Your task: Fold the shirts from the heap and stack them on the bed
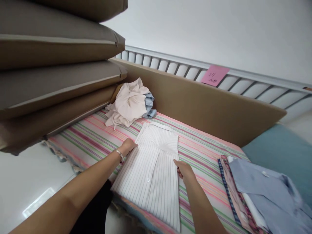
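Note:
A white shirt with thin dark stripes (156, 169) lies front up on the striped bed cover, its sides folded in to a long narrow shape. Its collar end points away from me, and the near end reaches the bed's front edge. My left hand (128, 147), with a bracelet at the wrist, pinches the shirt's left edge. On the opposite edge, a little nearer to me, my right hand (184, 169) grips the cloth between thumb and curled fingers. A small white button (148, 180) shows on the front placket.
A crumpled heap of cream clothes (131, 102) with a light blue garment (149, 105) lies at the back left. Folded clothes (265, 188) are stacked at right, blue on top. Thick brown cushions (60, 52) rise at left. Behind stand a brown board (195, 100) and a pink note (214, 75).

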The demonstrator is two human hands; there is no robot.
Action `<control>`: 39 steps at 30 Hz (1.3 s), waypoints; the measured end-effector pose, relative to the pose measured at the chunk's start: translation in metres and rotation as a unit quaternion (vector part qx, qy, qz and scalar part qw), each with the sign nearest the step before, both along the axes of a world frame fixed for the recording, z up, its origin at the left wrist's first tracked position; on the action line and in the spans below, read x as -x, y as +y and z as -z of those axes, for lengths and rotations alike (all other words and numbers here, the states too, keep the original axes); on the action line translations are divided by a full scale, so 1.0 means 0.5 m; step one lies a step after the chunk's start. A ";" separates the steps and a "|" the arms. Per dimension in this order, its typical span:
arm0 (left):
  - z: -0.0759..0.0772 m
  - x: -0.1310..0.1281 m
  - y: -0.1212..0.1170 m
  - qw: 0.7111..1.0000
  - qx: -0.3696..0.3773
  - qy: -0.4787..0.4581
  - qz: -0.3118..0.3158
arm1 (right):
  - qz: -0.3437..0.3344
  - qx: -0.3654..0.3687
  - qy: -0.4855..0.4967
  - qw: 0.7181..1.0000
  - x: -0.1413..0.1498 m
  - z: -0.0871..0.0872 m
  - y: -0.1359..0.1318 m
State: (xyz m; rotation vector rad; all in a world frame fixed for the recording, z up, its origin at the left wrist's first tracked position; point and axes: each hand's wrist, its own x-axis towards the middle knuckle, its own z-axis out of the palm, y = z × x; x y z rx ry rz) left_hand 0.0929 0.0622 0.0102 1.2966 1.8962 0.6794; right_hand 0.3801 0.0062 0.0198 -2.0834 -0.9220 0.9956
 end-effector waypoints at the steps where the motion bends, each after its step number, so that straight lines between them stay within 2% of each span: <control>1: -0.003 -0.001 -0.011 1.000 -0.030 0.008 0.001 | -0.002 -0.012 -0.014 1.000 0.000 -0.003 -0.004; 3: -0.007 -0.006 -0.034 0.996 -0.089 0.025 0.000 | -0.010 -0.054 -0.088 0.995 0.003 -0.006 -0.015; 6: -0.002 -0.017 -0.057 0.989 -0.139 0.045 -0.003 | -0.027 -0.136 -0.248 0.959 0.015 0.002 -0.030; 7: 0.002 -0.020 -0.060 0.988 -0.142 0.053 -0.003 | -0.030 -0.154 -0.282 0.947 0.020 0.007 -0.033; 9: 0.011 -0.024 -0.062 0.987 -0.137 0.079 0.003 | -0.029 -0.170 -0.294 0.940 0.026 0.021 -0.036; 12: 0.022 -0.019 -0.059 0.983 -0.132 0.124 0.027 | -0.027 -0.172 -0.248 0.953 0.022 0.038 -0.031; 15: 0.026 -0.007 -0.057 0.981 -0.149 0.121 0.028 | 0.010 -0.145 -0.076 0.986 0.009 0.044 -0.021; 17: 0.029 -0.001 -0.057 0.983 -0.151 0.100 0.025 | 0.048 -0.116 0.052 0.991 0.002 0.042 -0.015; 19: 0.032 0.004 -0.055 0.986 -0.146 0.080 0.028 | 0.066 -0.098 0.114 0.986 -0.001 0.037 -0.011; 23: 0.039 0.006 -0.043 0.988 -0.135 0.056 0.042 | 0.057 -0.070 0.153 0.984 0.000 0.025 -0.013; 26: 0.044 0.002 -0.028 0.991 -0.118 0.039 0.054 | 0.040 -0.077 0.168 0.982 0.002 0.023 -0.017; 32: 0.061 -0.004 -0.007 0.993 -0.111 0.006 0.040 | 0.001 -0.103 0.072 0.992 0.005 0.024 -0.015; 39: 0.064 -0.004 -0.012 0.991 -0.134 -0.005 0.018 | -0.012 -0.107 0.053 0.993 0.013 0.009 -0.012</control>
